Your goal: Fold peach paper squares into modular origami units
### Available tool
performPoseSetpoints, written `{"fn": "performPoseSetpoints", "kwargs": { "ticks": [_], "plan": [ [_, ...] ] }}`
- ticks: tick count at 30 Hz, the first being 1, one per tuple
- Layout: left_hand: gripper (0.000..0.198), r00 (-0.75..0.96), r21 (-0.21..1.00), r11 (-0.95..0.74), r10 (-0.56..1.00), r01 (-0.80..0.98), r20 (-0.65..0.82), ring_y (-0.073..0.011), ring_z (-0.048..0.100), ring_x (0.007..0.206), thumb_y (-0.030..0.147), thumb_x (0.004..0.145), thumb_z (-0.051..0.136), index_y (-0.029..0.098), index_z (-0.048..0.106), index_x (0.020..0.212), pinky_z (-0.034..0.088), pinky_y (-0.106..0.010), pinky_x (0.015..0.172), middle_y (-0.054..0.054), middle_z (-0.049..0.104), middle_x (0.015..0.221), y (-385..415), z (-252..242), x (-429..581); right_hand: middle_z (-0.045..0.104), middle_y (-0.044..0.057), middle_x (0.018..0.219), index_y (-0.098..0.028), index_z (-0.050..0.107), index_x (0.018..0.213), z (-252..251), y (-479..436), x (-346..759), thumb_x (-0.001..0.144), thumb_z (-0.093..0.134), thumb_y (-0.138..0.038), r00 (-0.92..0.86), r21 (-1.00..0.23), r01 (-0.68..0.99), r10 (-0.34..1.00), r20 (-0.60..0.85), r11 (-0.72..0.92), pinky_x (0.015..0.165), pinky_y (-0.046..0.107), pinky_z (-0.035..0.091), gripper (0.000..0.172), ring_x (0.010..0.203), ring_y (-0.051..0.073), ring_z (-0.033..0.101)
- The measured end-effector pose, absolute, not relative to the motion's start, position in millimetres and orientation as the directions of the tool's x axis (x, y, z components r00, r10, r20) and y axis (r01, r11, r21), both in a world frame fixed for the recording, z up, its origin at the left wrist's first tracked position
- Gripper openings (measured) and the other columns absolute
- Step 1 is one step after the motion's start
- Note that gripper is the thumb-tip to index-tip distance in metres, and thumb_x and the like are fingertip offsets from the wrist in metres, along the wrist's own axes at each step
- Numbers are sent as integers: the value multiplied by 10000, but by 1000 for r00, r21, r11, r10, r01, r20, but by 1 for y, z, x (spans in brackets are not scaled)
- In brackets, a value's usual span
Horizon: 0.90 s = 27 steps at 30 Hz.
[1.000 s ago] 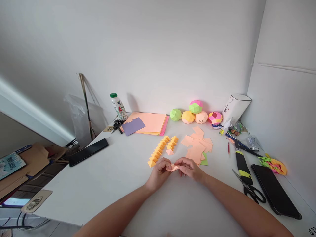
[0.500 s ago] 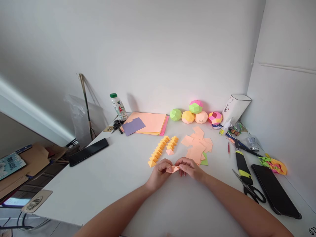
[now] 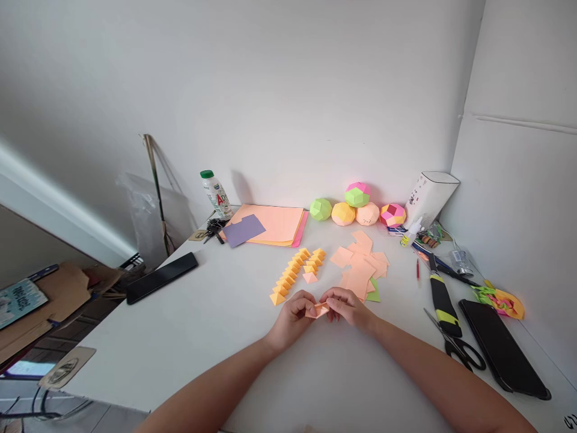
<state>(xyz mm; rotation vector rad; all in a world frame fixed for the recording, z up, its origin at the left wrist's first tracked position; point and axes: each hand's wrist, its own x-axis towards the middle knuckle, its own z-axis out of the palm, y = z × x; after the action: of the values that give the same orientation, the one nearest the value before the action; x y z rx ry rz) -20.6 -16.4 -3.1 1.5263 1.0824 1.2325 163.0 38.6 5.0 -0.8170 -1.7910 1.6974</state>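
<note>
Both of my hands pinch one small folded peach paper piece (image 3: 319,310) just above the white table (image 3: 202,337). My left hand (image 3: 292,316) grips its left end with curled fingers. My right hand (image 3: 349,307) grips its right end the same way. Just beyond my left hand runs a row of several folded orange paper units (image 3: 293,273), with one pink folded triangle (image 3: 309,277) beside it. A loose pile of peach paper squares (image 3: 360,264) lies beyond my right hand, with a green scrap (image 3: 374,293) at its near edge.
Paper balls (image 3: 356,207) line the back wall beside a white box (image 3: 428,197). A stack of coloured sheets (image 3: 270,225), a bottle (image 3: 215,193) and keys (image 3: 213,228) sit at back left. A black phone (image 3: 161,276) lies left. A cutter (image 3: 444,297), scissors (image 3: 457,346) and a tablet (image 3: 502,352) lie right.
My fingers have drawn slightly closer together on the peach piece, which looks a little more folded. Nothing else on the table has moved.
</note>
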Motion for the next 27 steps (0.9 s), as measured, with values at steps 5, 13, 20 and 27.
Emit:
{"fn": "performPoseSetpoints", "kwargs": {
  "ticks": [5,13,20,27],
  "plan": [
    [178,79,931,-279,960,235,268,-135,517,739,201,766,593,177,523,603,443,-251,633,-23,510,801,-16,-3,-21,569,-6,647,-165,602,865,6,39,162,826,538,-417,-668,-997,69,744,-22,32,499,224,386,262,564,119,560],
    [105,88,926,-293,956,236,281,-145,529,763,137,743,556,189,556,652,451,-261,641,-27,507,819,-17,3,-22,565,-12,612,-161,613,814,10,37,161,761,608,-323,-629,-993,121,775,-65,15,502,235,396,171,558,124,554],
    [130,104,911,-331,943,244,315,-152,525,763,174,782,555,206,632,682,456,-287,675,-29,484,785,-16,-2,-22,581,-2,648,-162,631,772,11,37,161,766,618,-384,-649,-995,99,759,-50,19,522,245,409,222,574,124,546],
    [228,156,995,-94,984,38,87,-131,515,680,160,756,535,234,587,965,435,-258,597,-19,539,845,-22,6,-26,584,4,683,-163,641,786,9,36,158,738,649,-379,-621,-995,97,783,-37,30,539,257,424,222,569,119,525]
  ]
}}
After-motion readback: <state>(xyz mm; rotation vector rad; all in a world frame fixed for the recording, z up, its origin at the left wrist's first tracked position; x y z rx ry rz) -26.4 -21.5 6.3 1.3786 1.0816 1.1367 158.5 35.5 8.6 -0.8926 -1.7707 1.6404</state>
